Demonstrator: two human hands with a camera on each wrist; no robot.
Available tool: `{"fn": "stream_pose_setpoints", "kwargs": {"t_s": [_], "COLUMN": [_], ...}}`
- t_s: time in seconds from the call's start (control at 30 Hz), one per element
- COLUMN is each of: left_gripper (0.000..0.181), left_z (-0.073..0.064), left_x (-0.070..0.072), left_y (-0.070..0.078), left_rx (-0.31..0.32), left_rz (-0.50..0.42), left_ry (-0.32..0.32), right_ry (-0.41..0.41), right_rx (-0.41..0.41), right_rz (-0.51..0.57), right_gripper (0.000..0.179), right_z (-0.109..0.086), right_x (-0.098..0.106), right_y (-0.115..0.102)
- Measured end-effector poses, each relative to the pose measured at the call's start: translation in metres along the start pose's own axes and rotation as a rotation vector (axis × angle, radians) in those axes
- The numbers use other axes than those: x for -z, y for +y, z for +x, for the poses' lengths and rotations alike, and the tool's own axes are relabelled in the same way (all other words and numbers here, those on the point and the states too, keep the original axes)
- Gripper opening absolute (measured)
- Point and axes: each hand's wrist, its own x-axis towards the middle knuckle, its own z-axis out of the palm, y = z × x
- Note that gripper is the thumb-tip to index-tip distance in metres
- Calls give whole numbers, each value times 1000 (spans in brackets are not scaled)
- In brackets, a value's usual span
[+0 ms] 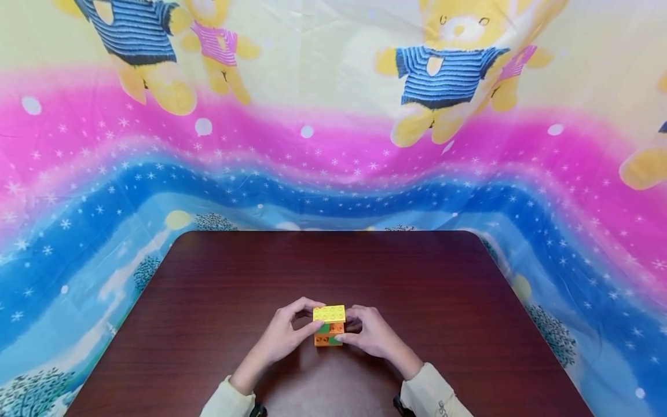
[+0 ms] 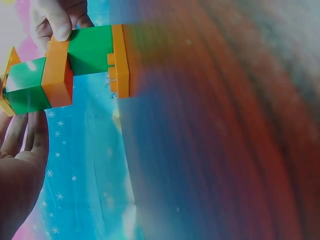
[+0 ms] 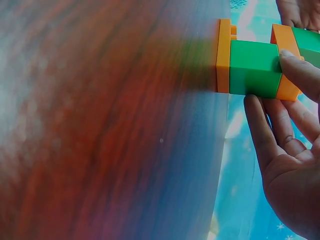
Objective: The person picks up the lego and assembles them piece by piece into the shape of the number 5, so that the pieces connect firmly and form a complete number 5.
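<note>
A small stack of toy building bricks stands on the table between my hands. At its top is a flat yellow brick (image 1: 329,314) with studs. Under it come a green block (image 2: 27,85), an orange plate (image 2: 58,75), a second green block (image 3: 254,69) and an orange base plate (image 3: 223,56). The two green blocks are offset from each other. My left hand (image 1: 281,335) grips the upper end at the yellow brick, thumb in front and fingers behind. From the other side my right hand (image 1: 374,333) pinches the stack lower down, its thumb against the middle orange plate.
The dark reddish-brown table (image 1: 219,278) has rounded far corners. Behind and beside it hangs a curtain (image 1: 312,156) printed with bears, snowflakes and trees. Light sleeves (image 1: 435,391) cover both forearms, and dark bands show at the wrists.
</note>
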Motion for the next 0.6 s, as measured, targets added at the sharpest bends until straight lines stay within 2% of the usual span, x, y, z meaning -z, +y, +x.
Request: {"fn": "stream_pose_setpoints", "kwargs": {"t_s": [0.33, 0.6], "left_gripper": [27, 27], "left_z": [0, -1], "left_x": [1, 0], "left_y": [3, 5], "left_rx": [3, -13], "left_rz": [-8, 2], "left_ry": [-12, -5], "right_ry": [10, 4], "right_rx": [22, 3], "right_rz": [13, 11], "right_gripper": [30, 32], "right_z": [0, 0], "right_x": [-1, -1], "right_y": [-1, -1]}}
